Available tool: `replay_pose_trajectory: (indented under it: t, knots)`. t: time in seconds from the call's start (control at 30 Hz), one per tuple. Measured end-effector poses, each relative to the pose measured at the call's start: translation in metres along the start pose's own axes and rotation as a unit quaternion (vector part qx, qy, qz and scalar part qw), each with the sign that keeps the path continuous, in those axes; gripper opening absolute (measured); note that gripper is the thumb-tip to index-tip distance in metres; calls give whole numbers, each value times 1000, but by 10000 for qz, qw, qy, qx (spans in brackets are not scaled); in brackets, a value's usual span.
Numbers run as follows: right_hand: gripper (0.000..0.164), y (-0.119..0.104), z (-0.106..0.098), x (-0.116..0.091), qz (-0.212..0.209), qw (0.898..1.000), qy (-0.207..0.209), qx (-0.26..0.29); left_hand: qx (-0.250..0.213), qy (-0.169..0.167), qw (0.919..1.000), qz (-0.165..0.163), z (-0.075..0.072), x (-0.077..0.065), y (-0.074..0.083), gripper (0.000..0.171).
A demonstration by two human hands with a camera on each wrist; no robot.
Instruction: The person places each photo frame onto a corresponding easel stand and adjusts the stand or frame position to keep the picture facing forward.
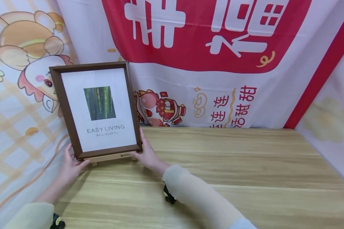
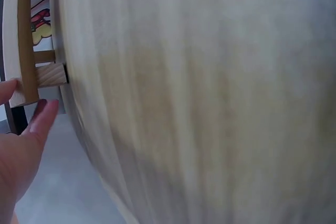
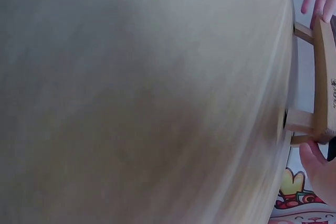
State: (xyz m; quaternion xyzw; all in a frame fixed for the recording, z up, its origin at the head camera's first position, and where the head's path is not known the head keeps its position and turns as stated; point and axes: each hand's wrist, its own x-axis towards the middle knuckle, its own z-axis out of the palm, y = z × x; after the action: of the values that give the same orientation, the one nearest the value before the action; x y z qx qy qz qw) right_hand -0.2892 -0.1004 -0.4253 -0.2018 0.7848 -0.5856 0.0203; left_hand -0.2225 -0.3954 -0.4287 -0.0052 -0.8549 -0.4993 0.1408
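A brown picture frame [image 1: 133, 108] with a bamboo print and the words "EASY LIVING" leans back on a small wooden easel [image 1: 110, 157] at the table's left rear. My left hand [image 1: 70, 168] grips the left end of the easel's ledge, thumb on its front. At the ledge's right end, my right hand [image 1: 147, 154] holds on with the thumb in front and fingers up beside the frame. Short easel legs [image 2: 51, 75] show under the ledge in the left wrist view. The frame hides the rest of the easel in the head view.
The wood-grain table [image 1: 246, 165] stretches to the right and toward me. A white cloth with a red printed panel [image 1: 195, 60] hangs along its back edge. Another printed cloth [image 1: 14, 133] hangs on the left, close to the frame.
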Motion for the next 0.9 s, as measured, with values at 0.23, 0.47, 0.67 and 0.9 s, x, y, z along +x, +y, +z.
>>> replay_pose_trajectory:
  t: [0.23,0.47,0.67,0.9]
  knots:
    - [113,3,4,1,168,9994,163,-258,-1007,-203,9944,-239,6,1,1,101]
    - [115,4,8,4,360,9986,236,-311,-975,-154,9947,-271,6,0,-4,100]
    - [113,7,3,3,302,9987,190,-369,-789,-249,9963,-232,10,-3,1,100]
    - [112,10,-12,-2,207,9991,93,-361,-802,-256,9961,-267,23,-7,10,99]
